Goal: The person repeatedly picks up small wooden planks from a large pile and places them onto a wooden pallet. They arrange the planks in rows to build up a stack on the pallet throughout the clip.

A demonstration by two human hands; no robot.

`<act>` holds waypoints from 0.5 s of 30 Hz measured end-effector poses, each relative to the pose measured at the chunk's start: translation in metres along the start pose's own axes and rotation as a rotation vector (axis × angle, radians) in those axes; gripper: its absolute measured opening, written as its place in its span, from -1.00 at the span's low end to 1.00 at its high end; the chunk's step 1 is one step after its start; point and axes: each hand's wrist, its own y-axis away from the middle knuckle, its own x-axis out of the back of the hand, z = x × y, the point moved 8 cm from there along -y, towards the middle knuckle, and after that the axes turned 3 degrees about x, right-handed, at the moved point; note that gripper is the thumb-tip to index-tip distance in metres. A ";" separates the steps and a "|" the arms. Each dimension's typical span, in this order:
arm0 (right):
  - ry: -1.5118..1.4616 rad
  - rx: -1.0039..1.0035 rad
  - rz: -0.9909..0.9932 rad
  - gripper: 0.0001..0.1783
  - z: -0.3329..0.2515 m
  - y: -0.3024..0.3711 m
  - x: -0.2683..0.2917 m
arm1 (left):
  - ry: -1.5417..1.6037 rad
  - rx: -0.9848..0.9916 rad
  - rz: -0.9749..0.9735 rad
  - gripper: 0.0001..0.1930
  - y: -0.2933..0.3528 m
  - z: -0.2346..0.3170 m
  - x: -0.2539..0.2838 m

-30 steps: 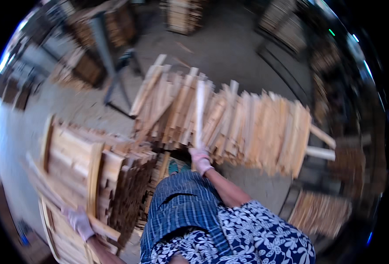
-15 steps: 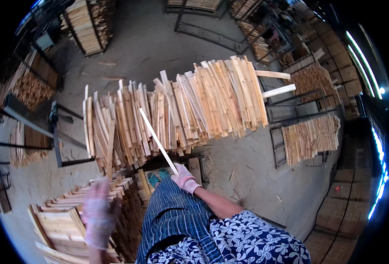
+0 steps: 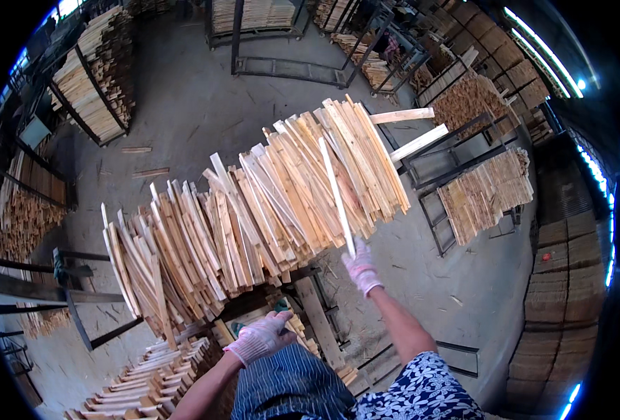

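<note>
My right hand, in a pinkish-white knit glove, grips the lower end of a narrow pale wooden strip. The strip points away from me over the right half of a wide pile of wooden strips. My left hand, gloved the same way, is in front of my striped apron, near the pile's close edge. Its fingers are loosely bent and apart, with nothing seen in them; the palm side is hidden. Below and left of it, a second stack of wooden strips stands beside me.
A metal rack frame stands at the left of the pile. To the right are a low rack of short strips and tall stacked bundles. More wood stacks stand farther back. Wood scraps litter the concrete floor.
My right hand has moved right and forward with the strip, which now lies over the pile's right part. My left hand has come from the left stack to my front. The view has shifted.
</note>
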 end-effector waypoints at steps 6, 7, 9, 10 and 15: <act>0.262 0.057 0.063 -0.32 0.038 -0.140 0.040 | 0.429 0.045 -0.098 -0.34 -0.127 0.010 0.022; 0.322 0.085 0.081 -0.31 0.041 -0.159 0.047 | 0.476 0.056 -0.083 -0.32 -0.152 0.013 0.027; 0.399 0.110 0.077 -0.32 0.039 -0.198 0.054 | 0.386 -0.035 0.014 -0.30 -0.227 0.006 0.030; 0.420 0.085 0.062 -0.34 0.046 -0.216 0.058 | 0.527 -0.003 -0.044 -0.23 -0.253 0.018 0.037; 0.335 0.089 0.274 -0.42 0.130 -0.270 0.072 | 0.880 0.013 -0.001 0.09 -0.407 0.052 0.055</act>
